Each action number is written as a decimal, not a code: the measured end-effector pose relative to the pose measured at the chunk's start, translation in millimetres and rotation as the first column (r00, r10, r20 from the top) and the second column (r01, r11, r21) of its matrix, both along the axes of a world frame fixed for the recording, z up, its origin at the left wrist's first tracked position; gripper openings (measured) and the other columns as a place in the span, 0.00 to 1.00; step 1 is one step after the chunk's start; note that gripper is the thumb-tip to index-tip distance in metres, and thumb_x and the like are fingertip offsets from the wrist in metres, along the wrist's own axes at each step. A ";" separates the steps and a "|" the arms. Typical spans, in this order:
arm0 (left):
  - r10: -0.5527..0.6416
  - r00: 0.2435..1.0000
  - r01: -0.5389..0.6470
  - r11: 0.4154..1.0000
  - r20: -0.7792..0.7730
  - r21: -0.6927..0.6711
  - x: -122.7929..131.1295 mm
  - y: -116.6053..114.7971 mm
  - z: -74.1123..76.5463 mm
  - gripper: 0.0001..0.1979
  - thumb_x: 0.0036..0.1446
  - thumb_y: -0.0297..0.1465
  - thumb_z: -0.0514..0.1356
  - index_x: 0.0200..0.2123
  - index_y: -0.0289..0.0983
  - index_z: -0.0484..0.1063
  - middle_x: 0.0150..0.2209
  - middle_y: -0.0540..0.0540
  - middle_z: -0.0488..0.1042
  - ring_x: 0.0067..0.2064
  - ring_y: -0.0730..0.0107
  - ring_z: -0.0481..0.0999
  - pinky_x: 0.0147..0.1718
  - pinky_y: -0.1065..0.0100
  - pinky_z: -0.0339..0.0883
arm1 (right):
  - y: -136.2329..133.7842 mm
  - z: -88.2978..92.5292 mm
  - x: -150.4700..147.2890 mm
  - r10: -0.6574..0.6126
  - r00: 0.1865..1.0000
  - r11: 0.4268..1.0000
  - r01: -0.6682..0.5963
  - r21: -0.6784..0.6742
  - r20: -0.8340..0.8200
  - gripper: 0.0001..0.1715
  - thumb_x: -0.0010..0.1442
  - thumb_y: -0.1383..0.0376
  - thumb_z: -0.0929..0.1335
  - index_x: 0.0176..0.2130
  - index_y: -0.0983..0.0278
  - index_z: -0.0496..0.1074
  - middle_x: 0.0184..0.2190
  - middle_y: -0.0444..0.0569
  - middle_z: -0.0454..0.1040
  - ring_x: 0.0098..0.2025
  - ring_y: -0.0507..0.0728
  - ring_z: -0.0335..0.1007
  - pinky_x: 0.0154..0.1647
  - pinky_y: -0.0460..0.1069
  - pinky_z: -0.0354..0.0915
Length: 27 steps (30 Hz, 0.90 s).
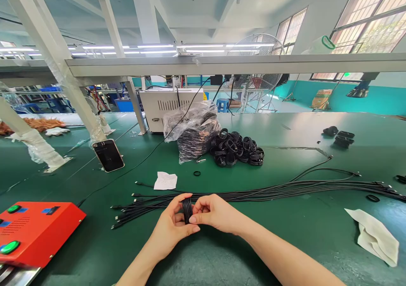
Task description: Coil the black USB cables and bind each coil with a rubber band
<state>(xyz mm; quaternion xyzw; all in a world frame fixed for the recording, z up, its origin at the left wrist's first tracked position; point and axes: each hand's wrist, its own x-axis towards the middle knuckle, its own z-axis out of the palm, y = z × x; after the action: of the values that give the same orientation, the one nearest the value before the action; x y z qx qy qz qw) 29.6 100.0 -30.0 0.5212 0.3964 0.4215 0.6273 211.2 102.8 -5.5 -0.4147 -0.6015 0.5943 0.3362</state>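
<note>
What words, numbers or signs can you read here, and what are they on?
None can be read.
Small white paper note: faint marks, too small to read.
Red box with round green buttons: markings too small to read.
Brown cardboard box at the back: too blurred.
Coiled black cable: no readable writing.

Factory workshop: workbench (304, 227), caged fan (260, 82)
</note>
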 end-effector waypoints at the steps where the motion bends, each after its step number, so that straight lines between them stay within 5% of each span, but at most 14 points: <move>1: -0.002 1.000 0.002 1.000 -0.011 0.008 -0.2 0.0 -0.6 0.40 0.34 0.26 0.75 0.53 0.45 0.66 0.46 0.45 0.76 0.40 0.62 0.78 0.41 0.61 0.73 | -1.1 -1.7 -1.2 -0.004 1.000 1.000 0.004 -0.014 -0.020 0.21 0.44 0.52 0.76 0.25 0.65 0.71 0.23 0.42 0.68 0.26 0.50 0.59 0.27 0.46 0.54; 10: -0.052 0.999 0.052 0.998 0.005 0.035 -0.5 -3.4 2.6 0.36 0.39 0.28 0.73 0.53 0.46 0.66 0.46 0.45 0.75 0.38 0.63 0.79 0.37 0.64 0.73 | -1.8 -2.6 -4.6 0.006 0.991 0.994 -0.021 -0.111 -0.132 0.23 0.38 0.52 0.79 0.22 0.65 0.70 0.21 0.41 0.69 0.25 0.49 0.58 0.27 0.46 0.54; 15: -0.038 0.999 0.037 0.999 0.026 0.019 -2.6 -2.3 6.2 0.35 0.41 0.28 0.73 0.53 0.44 0.65 0.45 0.44 0.76 0.38 0.64 0.79 0.40 0.63 0.73 | -2.1 4.0 0.8 -0.067 0.994 0.984 0.052 0.168 0.082 0.25 0.43 0.47 0.76 0.29 0.63 0.70 0.30 0.45 0.71 0.32 0.54 0.65 0.34 0.49 0.61; 17: -0.027 0.999 0.028 0.999 0.036 -0.019 -3.0 -2.4 9.4 0.38 0.40 0.28 0.73 0.55 0.44 0.63 0.44 0.43 0.77 0.39 0.60 0.80 0.42 0.59 0.73 | -2.1 6.5 3.5 -0.118 0.976 0.916 0.037 0.399 0.181 0.36 0.35 0.49 0.79 0.40 0.62 0.70 0.42 0.50 0.72 0.43 0.60 0.66 0.43 0.53 0.62; 20: -0.033 0.998 0.037 0.997 0.057 -0.074 -2.4 -4.1 13.6 0.37 0.39 0.29 0.74 0.54 0.42 0.65 0.45 0.40 0.78 0.41 0.55 0.80 0.44 0.55 0.72 | -2.1 1.5 1.6 -0.087 0.957 0.741 -0.124 0.660 0.276 0.60 0.31 0.54 0.81 0.59 0.59 0.58 0.60 0.58 0.61 0.60 0.67 0.55 0.57 0.59 0.53; 23: -0.059 0.997 0.065 0.992 0.055 -0.108 -1.4 -6.0 14.9 0.34 0.38 0.28 0.74 0.51 0.40 0.69 0.47 0.39 0.77 0.42 0.54 0.80 0.44 0.54 0.72 | -1.2 -11.5 -6.0 -0.088 0.936 0.641 -0.210 0.738 0.342 0.54 0.43 0.59 0.78 0.62 0.58 0.53 0.60 0.57 0.62 0.63 0.65 0.54 0.59 0.59 0.48; 27: -0.127 0.989 0.136 0.983 0.081 -0.120 -1.9 -5.8 13.4 0.32 0.38 0.28 0.74 0.50 0.38 0.71 0.41 0.42 0.79 0.41 0.55 0.80 0.48 0.54 0.70 | 0.5 -23.8 -12.8 -0.119 0.947 0.626 -0.162 0.762 0.299 0.44 0.42 0.63 0.74 0.56 0.56 0.59 0.54 0.51 0.70 0.55 0.63 0.65 0.56 0.58 0.49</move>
<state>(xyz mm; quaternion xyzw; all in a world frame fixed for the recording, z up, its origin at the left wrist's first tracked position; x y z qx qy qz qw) 27.7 94.1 -16.7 0.4901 0.3637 0.3721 0.6994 198.4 103.3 -29.3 -0.3120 -0.8499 0.2039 0.3724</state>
